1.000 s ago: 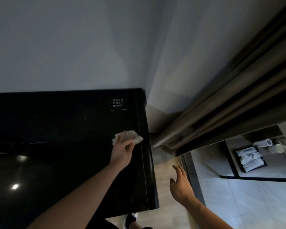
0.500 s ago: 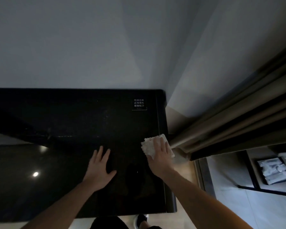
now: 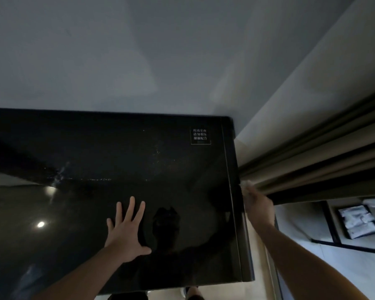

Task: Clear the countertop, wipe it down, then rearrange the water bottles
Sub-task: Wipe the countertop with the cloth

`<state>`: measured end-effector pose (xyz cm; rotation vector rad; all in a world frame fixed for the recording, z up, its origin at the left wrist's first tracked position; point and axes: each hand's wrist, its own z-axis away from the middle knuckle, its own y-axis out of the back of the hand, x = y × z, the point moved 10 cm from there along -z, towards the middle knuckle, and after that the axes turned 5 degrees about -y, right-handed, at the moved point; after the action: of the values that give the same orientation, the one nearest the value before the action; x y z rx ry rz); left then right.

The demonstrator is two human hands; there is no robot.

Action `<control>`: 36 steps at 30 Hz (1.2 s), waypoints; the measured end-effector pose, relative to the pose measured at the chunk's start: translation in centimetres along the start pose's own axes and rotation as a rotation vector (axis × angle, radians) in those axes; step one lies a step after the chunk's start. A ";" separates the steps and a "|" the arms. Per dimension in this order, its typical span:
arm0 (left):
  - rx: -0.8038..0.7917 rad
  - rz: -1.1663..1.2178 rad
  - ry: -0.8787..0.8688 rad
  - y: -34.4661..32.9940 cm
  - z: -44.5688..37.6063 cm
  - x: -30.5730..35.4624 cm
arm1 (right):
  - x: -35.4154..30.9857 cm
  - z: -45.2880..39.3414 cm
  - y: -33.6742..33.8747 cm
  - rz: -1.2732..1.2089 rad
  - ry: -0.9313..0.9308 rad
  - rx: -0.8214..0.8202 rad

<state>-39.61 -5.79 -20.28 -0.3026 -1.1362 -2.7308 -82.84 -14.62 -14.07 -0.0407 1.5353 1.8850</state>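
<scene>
While your left hand (image 3: 126, 232) lies flat, fingers spread, on the glossy black countertop (image 3: 95, 152), your right hand (image 3: 258, 205) is off its right edge, gripping a white cloth (image 3: 247, 184) that shows only past the fingertips. Judged soft, light and crushable, the cloth wants a bunched full-palm hold; the glassy top looks slick and hard. No bottles are visible.

Curtain (image 3: 312, 169) crowds the countertop (image 3: 117, 159) right edge; wall (image 3: 117, 61) behind.
</scene>
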 end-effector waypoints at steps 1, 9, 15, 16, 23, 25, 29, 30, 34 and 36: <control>-0.014 -0.007 -0.007 0.0 0.0 0.0 | 0.6 0.0 1.3 -0.041 -0.076 0.065; -0.059 -0.040 -0.033 0.2 0.3 0.1 | -11.3 4.4 -6.0 -0.054 0.349 -0.126; -0.048 -0.071 -0.040 0.3 0.2 -0.2 | -10.0 5.4 -12.4 0.278 0.436 -0.294; -0.049 -0.073 -0.036 0.3 0.2 -0.2 | -9.3 4.9 -11.7 0.303 0.437 -0.308; -0.064 -0.091 0.007 0.5 0.4 0.0 | -0.8 -0.8 -2.4 0.265 0.081 -0.209; -0.072 -0.074 0.023 0.4 0.5 0.2 | 1.1 -1.9 1.0 0.269 0.027 -0.091; -0.064 -0.039 0.063 0.3 0.6 0.4 | 2.0 -0.9 6.0 -0.031 -0.022 -0.065; -0.055 -0.028 0.071 0.3 0.7 0.5 | 1.4 -0.8 5.9 -0.062 0.013 -0.080; -0.005 0.034 0.095 0.1 1.5 1.0 | -1.6 -2.0 2.6 -0.004 0.156 -0.148; 0.008 0.064 0.113 -0.4 2.2 1.0 | -3.9 -1.6 -1.2 0.034 0.291 -0.234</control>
<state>-40.40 -4.05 -18.76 -0.1771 -1.0886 -2.6504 -79.86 -17.81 -13.88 -0.4123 1.4971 2.1510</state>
